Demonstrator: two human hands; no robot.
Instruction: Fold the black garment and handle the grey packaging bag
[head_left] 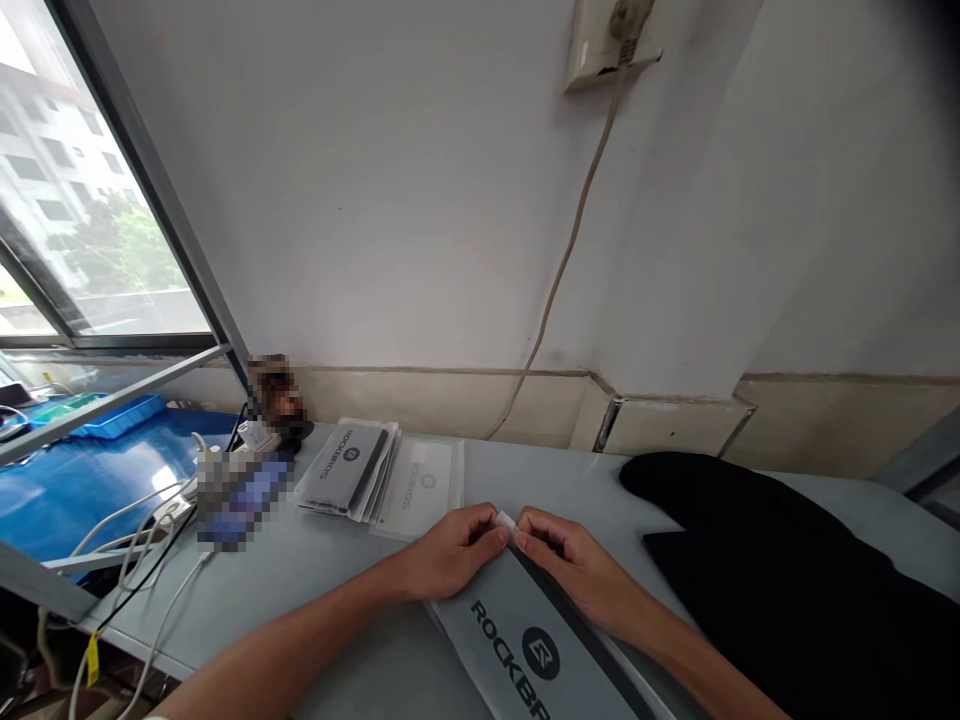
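A grey packaging bag (517, 640) with a black printed logo and a dark strip lies on the pale table (315, 600) in front of me. My left hand (454, 550) and my right hand (566, 560) meet at its far end. Both pinch a small white tab (505, 520) at the bag's top edge, fingers pressed together.
A stack of similar grey bags (352, 470) and a flat clear one (424, 490) lie further back on the left. Black fabric (787, 570) covers the table's right side. White cables (150, 530) trail off the left edge. A cord (570, 240) hangs from a wall socket (604, 45).
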